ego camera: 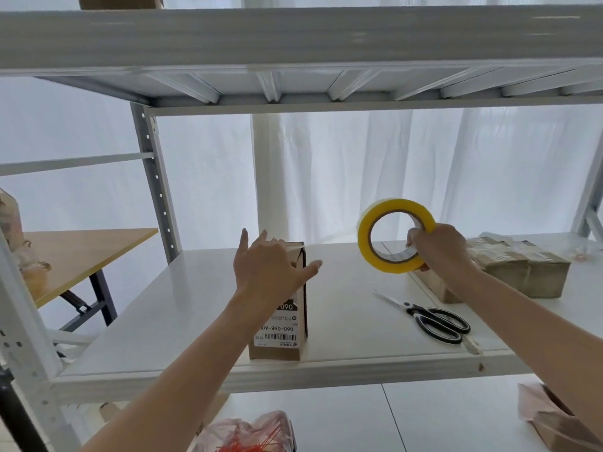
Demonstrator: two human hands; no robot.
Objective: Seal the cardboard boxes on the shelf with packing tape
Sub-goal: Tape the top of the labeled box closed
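Observation:
A small upright cardboard box (pixel 280 334) with a white barcode label stands near the front of the white shelf (pixel 182 305). My left hand (pixel 267 265) lies flat against the box's top, fingers straight, pressing a strip of clear tape there. The strip stretches rightward from the box top to a yellow roll of packing tape (pixel 393 236). My right hand (pixel 440 246) grips that roll by its right side, held in the air above the shelf. A second, flatter cardboard box (pixel 522 272) covered with tape lies at the right, partly behind my right hand.
Black-handled scissors (pixel 430 318) lie on the shelf near its front edge, right of the small box. An upper shelf (pixel 293 37) hangs close overhead. A wooden table (pixel 75 256) stands left. On the lower shelf are a plastic bag (pixel 248 432) and a torn box (pixel 561 419).

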